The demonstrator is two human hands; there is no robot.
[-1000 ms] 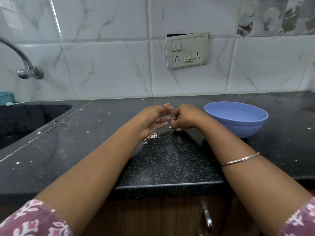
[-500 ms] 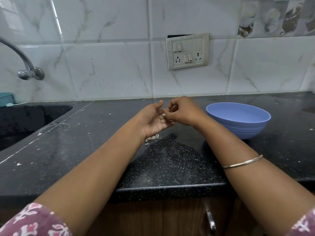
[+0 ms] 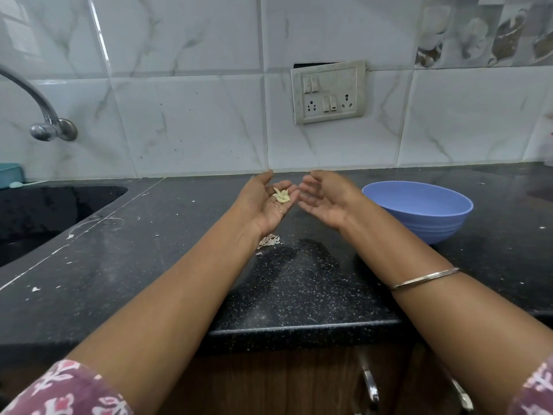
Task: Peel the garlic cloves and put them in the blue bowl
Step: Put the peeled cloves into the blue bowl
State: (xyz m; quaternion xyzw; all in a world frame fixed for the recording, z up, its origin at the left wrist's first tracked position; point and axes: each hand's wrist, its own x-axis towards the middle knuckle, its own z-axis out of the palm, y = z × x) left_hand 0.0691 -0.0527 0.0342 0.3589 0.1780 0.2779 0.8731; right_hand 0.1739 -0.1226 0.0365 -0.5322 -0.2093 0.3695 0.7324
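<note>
My left hand (image 3: 266,202) is held palm up over the black counter, fingers relaxed. Several small pale peeled garlic cloves (image 3: 281,195) lie on its fingers. My right hand (image 3: 324,196) hovers just to the right of it, palm up and slightly blurred, fingers loosely spread, holding nothing. The blue bowl (image 3: 419,214) stands on the counter right of my right hand, and its inside looks bare. A small heap of garlic skins (image 3: 269,241) lies on the counter below my left wrist.
The black speckled counter (image 3: 299,289) ends in a front edge near me, with cabinet handles below. A dark sink (image 3: 45,211) and a metal tap (image 3: 48,121) are at the left. A switch plate (image 3: 329,92) sits on the tiled wall behind.
Both hands were together, fingers curled and working at a clove. They have since lifted and opened palm up, showing the peeled cloves on my left hand. My right hand has drawn slightly apart.
</note>
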